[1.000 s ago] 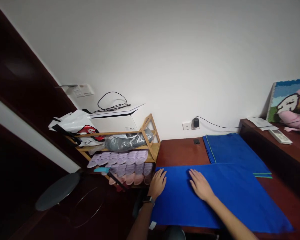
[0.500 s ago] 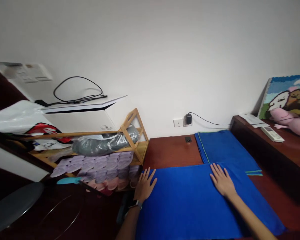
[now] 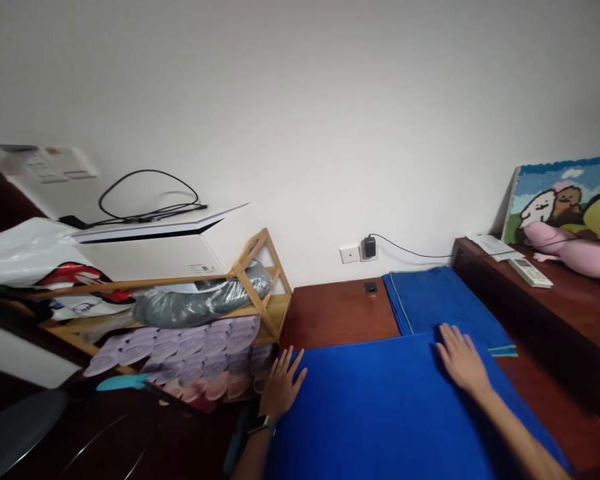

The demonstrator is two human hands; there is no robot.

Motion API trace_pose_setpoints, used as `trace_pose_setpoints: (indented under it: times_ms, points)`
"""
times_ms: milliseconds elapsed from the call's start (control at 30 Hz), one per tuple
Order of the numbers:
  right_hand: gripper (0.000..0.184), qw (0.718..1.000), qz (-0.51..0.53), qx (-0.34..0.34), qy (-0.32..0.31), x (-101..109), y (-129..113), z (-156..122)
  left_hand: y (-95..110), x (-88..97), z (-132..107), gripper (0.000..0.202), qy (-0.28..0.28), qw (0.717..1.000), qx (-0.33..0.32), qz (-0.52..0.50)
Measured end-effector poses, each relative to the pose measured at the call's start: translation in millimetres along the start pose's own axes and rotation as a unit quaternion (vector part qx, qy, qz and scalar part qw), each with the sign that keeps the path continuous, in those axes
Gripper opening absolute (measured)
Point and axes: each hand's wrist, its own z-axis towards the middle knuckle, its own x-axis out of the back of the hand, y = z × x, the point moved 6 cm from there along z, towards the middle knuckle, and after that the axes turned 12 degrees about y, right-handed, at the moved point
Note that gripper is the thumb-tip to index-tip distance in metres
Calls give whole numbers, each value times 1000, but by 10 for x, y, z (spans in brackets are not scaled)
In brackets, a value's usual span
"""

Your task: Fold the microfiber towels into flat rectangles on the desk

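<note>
The near cloth (image 3: 375,407) is plain bright blue, the far cloth (image 3: 440,300) darker blue with green edging.

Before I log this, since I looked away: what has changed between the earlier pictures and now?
The right hand has moved rightward across the front blue cloth, away from the left hand, toward the rear blue cloth. The view has shifted right. Nothing was visibly grasped or released. The left hand stayed by the front blue cloth's left edge; the rear blue cloth and remote control stayed put.
</note>
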Motion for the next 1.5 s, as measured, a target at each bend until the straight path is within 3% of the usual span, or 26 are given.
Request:
trace_pose_setpoints:
  times_ms: [100, 167, 200, 300, 533, 600, 700, 800, 867, 967, 1033, 1100, 1133, 1200, 1300, 1400, 1500]
  points:
    - [71, 986, 107, 123, -44, 7, -1004, 54, -8, -10, 3, 57, -2, 1000, 1, 1]
    - [68, 977, 138, 150, -63, -32, -1346, 22, -23, -20, 8, 57, -4, 1000, -1, 1]
    - [66, 977, 139, 148, -67, -62, -1376, -2, -28, -24, 10, 58, -3, 1000, -2, 1]
    - [65, 984, 110, 121, -77, -151, -991, -77, -32, -36, 13, 57, 1, 1000, -8, 2]
    - [74, 995, 18, -10, -100, -226, 738, -153, -23, -21, 41, 57, -6, 1000, -8, -3]
    - [74, 995, 2, -31, -97, -256, 988, -177, 30, 42, 76, 56, -1, 1000, -19, -13]
    - [74, 996, -20, -36, -75, -243, 1038, -178, 192, 178, 152, 53, 19, 999, -14, -26]
    - [74, 999, -26, -17, -35, -99, 614, -97, 469, 256, 223, 53, 34, 998, 0, -46]
    - [73, 999, 12, 28, -13, 7, 23, -33, 704, 231, 254, 52, 25, 998, -6, -61]
    - [67, 986, 105, 130, -18, 36, -1068, -16, 999, 111, 261, 53, -12, 997, -23, -77]
    - [65, 972, 144, 179, -45, -51, -1601, -55, 1049, 26, 236, 55, -38, 996, -25, -82]
    - [65, 970, 148, 182, -67, -173, -1760, -86, 920, -27, 186, 55, -48, 996, -12, -72]
    - [66, 973, 140, 171, -73, -228, -1689, -96, 796, -39, 152, 55, -47, 997, -2, -61]
    - [66, 979, 117, 148, -70, -294, -1315, -121, 482, -36, 71, 54, -37, 999, 19, -32]
    - [66, 988, 81, 122, -56, -303, -445, -184, 74, -11, -56, 56, -16, 999, 37, 0]
    - [71, 996, 30, 39, -68, -301, 466, -247, -76, 9, -127, 58, -2, 999, 43, 13]
    - [76, 996, -7, -30, -82, -284, 1056, -284, -73, 37, -120, 58, 1, 999, 46, 14]
